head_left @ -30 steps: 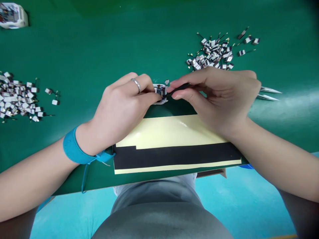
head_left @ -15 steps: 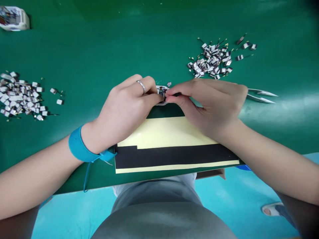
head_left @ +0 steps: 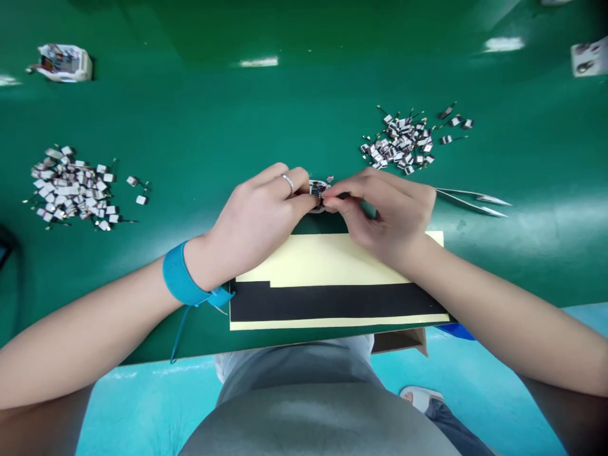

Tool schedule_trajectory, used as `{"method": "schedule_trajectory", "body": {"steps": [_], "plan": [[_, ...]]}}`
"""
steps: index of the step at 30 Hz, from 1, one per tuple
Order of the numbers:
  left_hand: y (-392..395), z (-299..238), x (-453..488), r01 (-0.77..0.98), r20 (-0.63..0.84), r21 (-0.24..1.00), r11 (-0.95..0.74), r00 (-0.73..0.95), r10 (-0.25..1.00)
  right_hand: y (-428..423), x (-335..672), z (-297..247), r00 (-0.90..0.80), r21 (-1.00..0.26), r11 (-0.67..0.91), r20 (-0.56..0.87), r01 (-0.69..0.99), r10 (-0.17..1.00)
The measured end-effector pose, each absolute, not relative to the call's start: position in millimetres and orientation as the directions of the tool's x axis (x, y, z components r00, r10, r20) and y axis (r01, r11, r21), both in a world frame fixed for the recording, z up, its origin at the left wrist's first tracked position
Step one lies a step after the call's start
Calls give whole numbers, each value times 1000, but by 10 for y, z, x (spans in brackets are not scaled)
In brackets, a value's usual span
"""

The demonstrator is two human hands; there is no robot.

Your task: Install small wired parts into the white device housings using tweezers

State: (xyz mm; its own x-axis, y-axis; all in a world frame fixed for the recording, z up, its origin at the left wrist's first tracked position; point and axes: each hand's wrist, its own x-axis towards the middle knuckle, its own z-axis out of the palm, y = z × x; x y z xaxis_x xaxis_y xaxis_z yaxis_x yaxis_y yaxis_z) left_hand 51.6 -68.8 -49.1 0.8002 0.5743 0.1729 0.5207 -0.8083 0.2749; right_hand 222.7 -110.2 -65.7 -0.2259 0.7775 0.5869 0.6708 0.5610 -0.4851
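A small round white-rimmed circuit board (head_left: 318,188) sits at the middle of the view, partly hidden by my fingertips. My left hand (head_left: 261,218), with a ring on it, grips the board from the left. My right hand (head_left: 384,216) comes in from the right, its thumb and forefinger pinched at the board's edge around a thin black piece, mostly hidden. Steel tweezers (head_left: 470,201) lie just beyond my right hand. My blue wrist strap (head_left: 183,276) circles my left wrist.
Two heaps of tiny wired cells (head_left: 71,188) (head_left: 399,143) lie left and right on the green mat (head_left: 190,107). A yellow-and-black sheet (head_left: 323,261) lies below my hands. A white box (head_left: 63,63) stands far left.
My right hand has closed in on the board, and the black piece has become mostly hidden in its fingers. The whole scene looks smaller and has shifted lower in the view.
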Motion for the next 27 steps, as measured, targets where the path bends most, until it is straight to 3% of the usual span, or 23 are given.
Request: {"method": "schedule_trajectory", "body": {"steps": [5, 8, 11, 14, 17, 23, 27], "plan": [[-682, -495, 502, 496, 214, 238, -835, 812, 543, -1074, 2228, -661, -157, -637, 471, 485, 610, 860], [-689, -491, 507, 513, 234, 222, -829, 797, 556, -1033, 2251, -658, -9, -837, 343, 375, 426, 927], [-733, -445, 525, 586, 171, 184, -789, 772, 612, -993, 2320, -623, 143, -893, 347, 399, 287, 906], [-793, -342, 534, 652, 84, 201, -731, 732, 676, -981, 2404, -558, 97, -839, 385, 451, 384, 887], [-789, -217, 507, 665, 38, 312, -679, 705, 708, -995, 2451, -497, -105, -708, 396, 418, 584, 903], [-566, -204, 448, 541, 12, 492, -683, 780, 626, -1070, 2410, -505, -337, -512, 443, 290, 736, 896], [-505, -360, 489, 435, -42, 627, -646, 847, 529, -1133, 2353, -508, -478, -190, 563, 357, 804, 802]]}}
